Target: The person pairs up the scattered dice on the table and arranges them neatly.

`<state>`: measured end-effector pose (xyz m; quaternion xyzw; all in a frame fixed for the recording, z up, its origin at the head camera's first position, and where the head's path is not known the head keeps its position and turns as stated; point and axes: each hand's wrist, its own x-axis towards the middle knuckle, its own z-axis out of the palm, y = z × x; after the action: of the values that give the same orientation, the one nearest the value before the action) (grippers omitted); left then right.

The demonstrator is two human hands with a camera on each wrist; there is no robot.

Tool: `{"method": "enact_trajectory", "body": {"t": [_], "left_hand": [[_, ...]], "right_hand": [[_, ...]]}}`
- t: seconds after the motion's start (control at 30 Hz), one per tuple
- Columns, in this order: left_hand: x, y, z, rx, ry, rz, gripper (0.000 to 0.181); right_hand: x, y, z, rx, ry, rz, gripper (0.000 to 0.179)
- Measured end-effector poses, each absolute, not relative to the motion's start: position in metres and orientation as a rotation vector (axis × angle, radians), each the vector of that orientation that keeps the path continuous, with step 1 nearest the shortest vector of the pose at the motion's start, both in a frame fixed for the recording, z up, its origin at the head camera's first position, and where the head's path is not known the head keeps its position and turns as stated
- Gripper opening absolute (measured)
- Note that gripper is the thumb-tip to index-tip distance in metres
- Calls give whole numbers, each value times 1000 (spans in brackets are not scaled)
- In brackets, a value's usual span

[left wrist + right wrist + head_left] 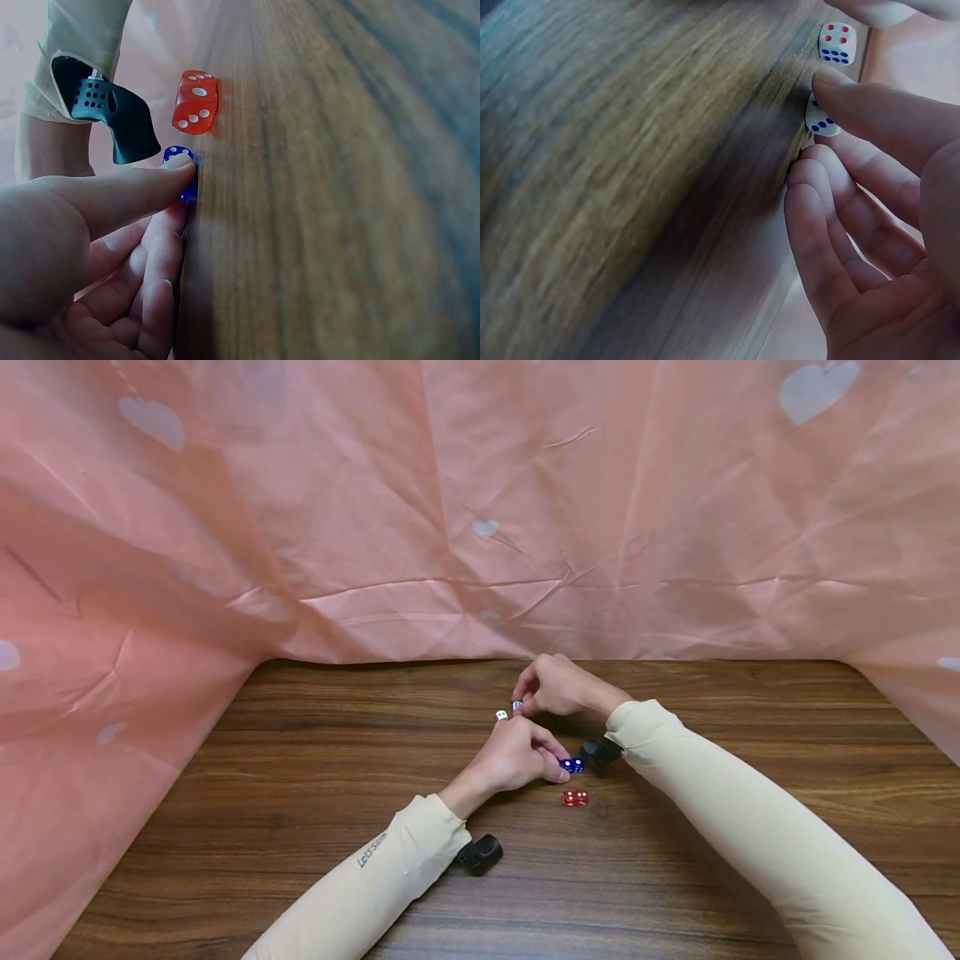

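My left hand [517, 756] pinches a blue die [567, 766] between thumb and fingers, low against the table. Right beside it sits another blue die [578, 764]. In the left wrist view the thumb covers part of the blue die [177, 151]. Farther back, my right hand [561, 685] holds a white die [517, 706] by thumb and forefinger; its blue pips show in the right wrist view, on the white die [823, 124]. A second white die [502, 716] stands just left of it, with red pips on one face and blue on another.
Two red dice [575, 798] sit together on the wooden table [675, 868], nearer than the blue ones. Black wrist cameras [480, 854] stick out from under both cream sleeves. A pink curtain [390, 510] with pale hearts hangs behind and at the sides.
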<state>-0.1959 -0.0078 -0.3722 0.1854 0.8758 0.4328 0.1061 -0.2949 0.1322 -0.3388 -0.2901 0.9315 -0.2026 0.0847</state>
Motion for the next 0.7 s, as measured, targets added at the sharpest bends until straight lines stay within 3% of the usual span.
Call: {"method": "enact_trajectory", "body": {"t": [0.7], "left_hand": [[-196,-8,-373,539,2567,1281,13]], "right_hand": [[-285,168,-343,-777,2833,-768,8]]}}
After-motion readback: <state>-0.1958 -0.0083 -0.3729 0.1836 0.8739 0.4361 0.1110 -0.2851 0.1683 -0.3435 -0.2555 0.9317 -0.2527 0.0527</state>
